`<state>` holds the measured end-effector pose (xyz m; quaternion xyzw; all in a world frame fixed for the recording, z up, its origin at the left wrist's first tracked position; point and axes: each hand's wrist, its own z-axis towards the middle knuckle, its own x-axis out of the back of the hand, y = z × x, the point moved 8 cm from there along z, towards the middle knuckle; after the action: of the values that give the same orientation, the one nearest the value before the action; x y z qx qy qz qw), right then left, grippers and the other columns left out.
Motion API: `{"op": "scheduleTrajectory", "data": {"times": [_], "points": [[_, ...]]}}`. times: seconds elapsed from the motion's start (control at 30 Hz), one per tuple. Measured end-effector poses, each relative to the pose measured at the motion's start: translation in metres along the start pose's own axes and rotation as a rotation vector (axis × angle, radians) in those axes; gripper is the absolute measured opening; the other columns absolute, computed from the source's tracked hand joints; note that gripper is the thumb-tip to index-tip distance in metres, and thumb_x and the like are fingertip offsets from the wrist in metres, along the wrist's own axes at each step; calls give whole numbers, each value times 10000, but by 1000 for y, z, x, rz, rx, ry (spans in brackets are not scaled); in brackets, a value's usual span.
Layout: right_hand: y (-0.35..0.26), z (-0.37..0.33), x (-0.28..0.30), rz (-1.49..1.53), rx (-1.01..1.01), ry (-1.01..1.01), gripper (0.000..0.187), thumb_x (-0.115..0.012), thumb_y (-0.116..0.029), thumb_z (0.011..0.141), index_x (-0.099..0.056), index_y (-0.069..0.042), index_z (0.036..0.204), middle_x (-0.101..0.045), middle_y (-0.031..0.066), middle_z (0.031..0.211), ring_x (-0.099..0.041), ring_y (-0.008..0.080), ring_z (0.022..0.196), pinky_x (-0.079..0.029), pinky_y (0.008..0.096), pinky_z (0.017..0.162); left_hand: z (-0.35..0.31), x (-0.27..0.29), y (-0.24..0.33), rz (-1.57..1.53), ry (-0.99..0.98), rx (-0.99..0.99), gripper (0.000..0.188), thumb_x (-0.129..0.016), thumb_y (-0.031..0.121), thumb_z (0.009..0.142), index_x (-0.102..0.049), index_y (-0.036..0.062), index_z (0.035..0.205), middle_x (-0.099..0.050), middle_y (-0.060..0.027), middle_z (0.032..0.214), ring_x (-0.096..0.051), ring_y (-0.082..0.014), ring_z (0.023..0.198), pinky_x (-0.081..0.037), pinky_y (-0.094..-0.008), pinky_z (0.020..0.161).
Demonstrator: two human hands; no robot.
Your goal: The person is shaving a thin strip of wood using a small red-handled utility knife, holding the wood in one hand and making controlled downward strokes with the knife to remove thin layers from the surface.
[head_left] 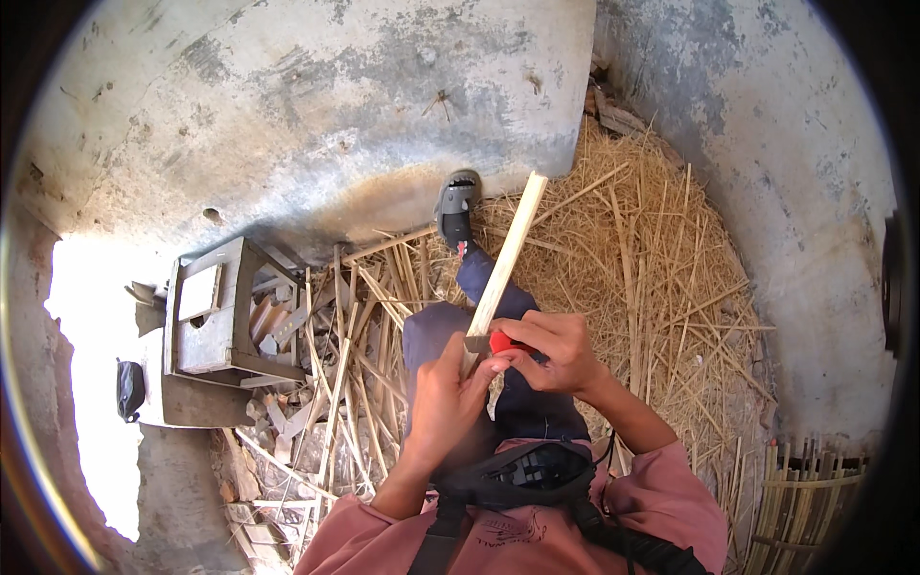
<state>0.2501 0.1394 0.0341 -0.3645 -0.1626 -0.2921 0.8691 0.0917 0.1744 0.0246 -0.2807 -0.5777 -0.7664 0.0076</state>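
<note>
My left hand is closed around the lower end of a long, pale wooden strip, which looks like split bamboo. The strip slants up and away over my legs. In my right hand is a knife by its red handle. Its short, dark blade lies across the strip, just above my left fingers. Both thumbs come close together below the blade. Part of the handle is hidden by my right fingers.
Shavings and thin strips cover the floor on the right. A wooden stool-like box stands left, beside loose sticks and rubble. Grey walls rise ahead and right. A slatted rack is at the lower right.
</note>
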Motion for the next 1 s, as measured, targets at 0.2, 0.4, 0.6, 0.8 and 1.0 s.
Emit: {"op": "scheduleTrajectory", "data": {"times": [0.2,0.4,0.6,0.8,1.0], "points": [[-8,0,4,-98,-12,28,347,-814,-221,863,-781,-108,1189,-625,25,722,-620,209,562,-473,358,499,1,2,9,17,17,57,308,-772,278,1004,-664,-10,1014,-665,-164,674,-470,-120,540,-450,-340,515],[0,1,5,-76,-73,75,338,-808,-240,882,-787,-106,1191,-635,32,718,-609,212,544,-469,353,497,-3,1,-1,96,50,1,363,-724,338,1031,-632,-9,980,-597,-200,632,-512,-406,520,-433,-401,504],[4,6,9,-96,-50,94,326,-807,-272,902,-793,-108,1184,-639,37,708,-597,222,527,-465,357,494,-3,3,-4,130,33,37,420,-662,369,1064,-541,-2,910,-546,-241,606,-584,-515,631,-420,-454,501],[12,13,11,-79,-57,120,321,-816,-295,899,-797,-110,1161,-641,38,707,-599,224,530,-465,357,496,-2,5,-6,177,32,43,419,-648,372,1072,-545,-2,916,-556,-239,602,-591,-511,618,-422,-475,506],[32,17,27,-57,-106,268,264,-812,-237,914,-799,-71,1119,-747,79,831,-651,202,578,-494,317,529,-3,3,-5,189,-1,105,391,-640,333,1080,-550,-3,902,-555,-231,592,-584,-508,599,-414,-496,511]]}}
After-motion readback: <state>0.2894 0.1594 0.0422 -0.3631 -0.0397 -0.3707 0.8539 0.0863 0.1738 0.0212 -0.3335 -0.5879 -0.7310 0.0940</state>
